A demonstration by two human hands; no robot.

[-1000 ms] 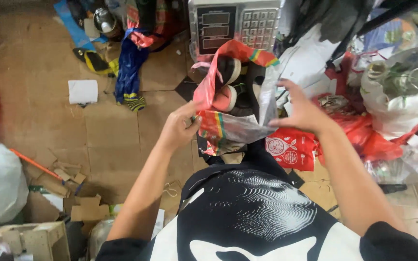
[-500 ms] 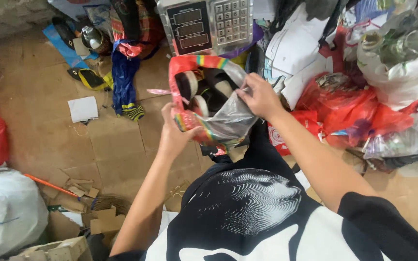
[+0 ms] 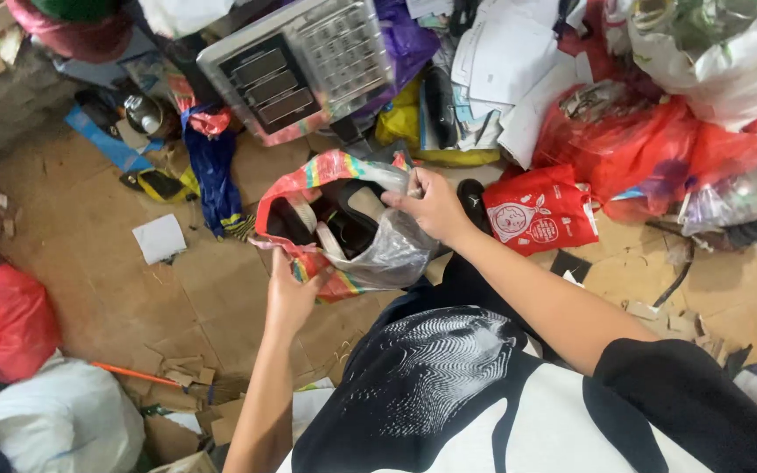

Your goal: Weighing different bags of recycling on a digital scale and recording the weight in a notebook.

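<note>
Lowered bag (image 3: pixel 370 263) now open; left hand (image 3: pixel 293 293), right hand (image 3: pixel 431 206) grip rim.

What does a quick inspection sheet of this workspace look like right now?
Surface: flattened cardboard covers the floor.
Job's things: striped bag held open, shoes inside.
Clutter: red bags, papers, white sack, loose paper.
Grippers: left hand grips the bag's near rim; right hand pinches the far rim with its fingers.
Cables: nothing seen.
Surroundings: weighing scale behind the bag, blue cloth beside it.
</note>
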